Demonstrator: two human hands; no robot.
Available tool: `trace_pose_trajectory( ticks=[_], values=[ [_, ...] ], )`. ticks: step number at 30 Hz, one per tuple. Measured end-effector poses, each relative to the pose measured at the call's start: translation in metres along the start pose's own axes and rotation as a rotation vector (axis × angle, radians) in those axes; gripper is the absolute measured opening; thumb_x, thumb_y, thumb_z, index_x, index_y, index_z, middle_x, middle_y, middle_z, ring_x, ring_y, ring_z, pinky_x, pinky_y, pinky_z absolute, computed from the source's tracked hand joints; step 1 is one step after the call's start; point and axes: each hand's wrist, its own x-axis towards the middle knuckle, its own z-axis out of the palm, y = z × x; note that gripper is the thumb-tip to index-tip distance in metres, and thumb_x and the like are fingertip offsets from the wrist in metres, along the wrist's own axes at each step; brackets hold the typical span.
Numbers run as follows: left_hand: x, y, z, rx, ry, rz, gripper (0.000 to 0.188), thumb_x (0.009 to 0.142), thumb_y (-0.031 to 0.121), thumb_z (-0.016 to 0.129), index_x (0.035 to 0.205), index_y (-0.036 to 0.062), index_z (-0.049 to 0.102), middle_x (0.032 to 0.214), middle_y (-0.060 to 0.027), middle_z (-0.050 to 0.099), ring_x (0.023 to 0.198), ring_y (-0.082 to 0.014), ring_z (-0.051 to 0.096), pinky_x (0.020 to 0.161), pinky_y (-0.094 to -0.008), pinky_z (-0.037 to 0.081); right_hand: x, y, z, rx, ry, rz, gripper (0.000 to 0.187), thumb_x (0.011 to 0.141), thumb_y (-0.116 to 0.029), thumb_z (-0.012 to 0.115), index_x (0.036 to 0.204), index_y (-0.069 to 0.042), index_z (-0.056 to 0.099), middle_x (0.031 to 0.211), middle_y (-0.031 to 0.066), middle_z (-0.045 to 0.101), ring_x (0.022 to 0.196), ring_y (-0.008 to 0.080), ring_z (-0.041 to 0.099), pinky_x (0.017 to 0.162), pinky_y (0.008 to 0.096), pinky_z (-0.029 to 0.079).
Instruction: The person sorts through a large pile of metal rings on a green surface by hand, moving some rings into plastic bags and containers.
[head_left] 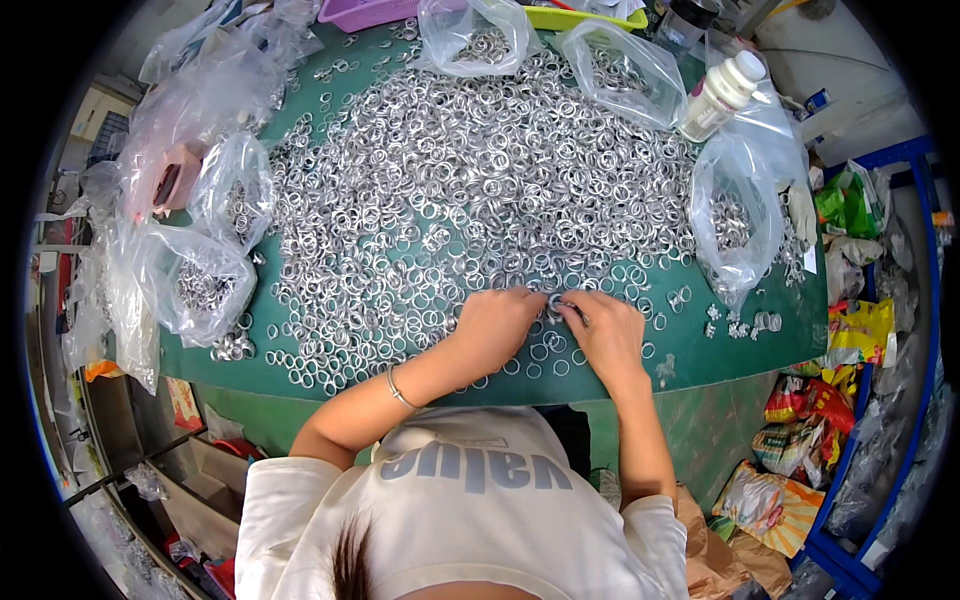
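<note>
A wide heap of silver metal rings (480,160) covers the middle of the green table (715,365). At the near side of the heap my two hands meet, fingertips almost touching. My right hand (606,335) is closed, thumb and forefinger pinching a silver ring (555,302). Beside it my left hand (497,325) has its fingers bent together at the same ring; whatever is between those fingertips is hidden. Loose rings lie around and below both hands. A bangle circles my left wrist.
Clear plastic bags with rings stand at the left (205,285), the back (475,40) and the right (735,220). A white bottle (722,95) stands back right, near a yellow-green tray (580,18). A pink container (177,178) sits left. Small ring clusters (738,328) lie right.
</note>
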Motion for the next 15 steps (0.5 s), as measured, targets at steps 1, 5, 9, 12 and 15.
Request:
trace_pose_trajectory(
  ticks=[1,5,9,12,15],
  values=[
    [-0.003,-0.002,0.000,-0.014,0.012,0.009,0.016,0.083,0.012,0.057,0.097,0.0088,0.062,0.077,-0.0103,0.064,0.059,-0.0293,0.061,0.052,-0.0383,0.048,-0.002,0.002,-0.002,0.003,-0.002,0.022,0.008,0.076,-0.017,0.069,0.081,-0.012,0.066,0.073,0.0060,0.065,0.060,0.0267,0.061,0.051,0.0355,0.047],
    [-0.001,-0.001,-0.005,-0.063,0.080,-0.084,0.016,0.084,0.015,0.058,0.099,0.0089,0.059,0.073,-0.0098,0.064,0.057,-0.0291,0.061,0.050,-0.0383,0.047,-0.005,0.010,-0.009,-0.039,0.089,0.153,0.007,0.077,-0.017,0.068,0.080,-0.011,0.066,0.072,0.0065,0.065,0.061,0.0272,0.062,0.053,0.0365,0.047],
    [0.010,0.004,-0.004,-0.072,0.082,-0.124,0.018,0.084,0.018,0.059,0.100,0.0099,0.055,0.064,-0.0102,0.062,0.056,-0.0300,0.061,0.048,-0.0387,0.046,0.009,-0.008,0.006,-0.025,0.183,0.139,0.014,0.080,-0.020,0.066,0.076,-0.006,0.065,0.069,0.0113,0.065,0.059,0.0298,0.062,0.052,0.0386,0.047],
    [0.016,0.004,0.009,-0.028,0.158,-0.076,0.018,0.083,0.018,0.061,0.098,0.0109,0.055,0.060,-0.0103,0.061,0.053,-0.0297,0.060,0.047,-0.0391,0.046,0.020,-0.012,0.020,-0.153,0.054,0.188,0.015,0.078,-0.021,0.067,0.076,-0.006,0.065,0.068,0.0135,0.064,0.059,0.0318,0.062,0.051,0.0411,0.047],
    [0.021,0.002,0.010,0.040,0.135,-0.096,0.016,0.081,0.016,0.061,0.095,0.0107,0.057,0.059,-0.0100,0.060,0.053,-0.0291,0.060,0.047,-0.0389,0.046,0.023,-0.011,0.022,-0.201,0.009,0.197,0.016,0.076,-0.022,0.068,0.075,-0.006,0.065,0.067,0.0142,0.064,0.059,0.0327,0.062,0.051,0.0422,0.047]
  ],
)
